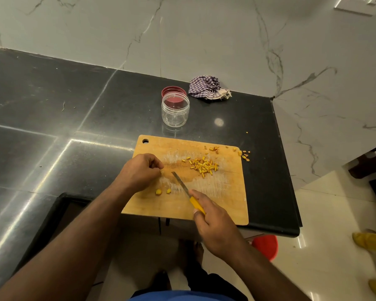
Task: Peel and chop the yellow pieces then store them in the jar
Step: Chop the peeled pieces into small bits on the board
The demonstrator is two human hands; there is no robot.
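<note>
Chopping is under way on the cutting board (226, 205): the knife (188, 192) is gripped in the right hand (213, 222), while the left hand (141, 170) is curled, perhaps pinching a piece. Fingertips are best kept tucked. The chopped pieces (203, 166) are piled mid-board; two uncut pieces (162, 191) wait beside the blade, and the jar (175, 109) stands open behind the board.

A home kitchen, going by the polished black granite counter (52, 118), marble-veined wall tiles (204, 35) with a white wall switch plate (358, 4), glossy pale floor tiles (326, 246), a wooden chopping board (224, 198), and a crumpled checked dishcloth (206, 86) by the wall.
</note>
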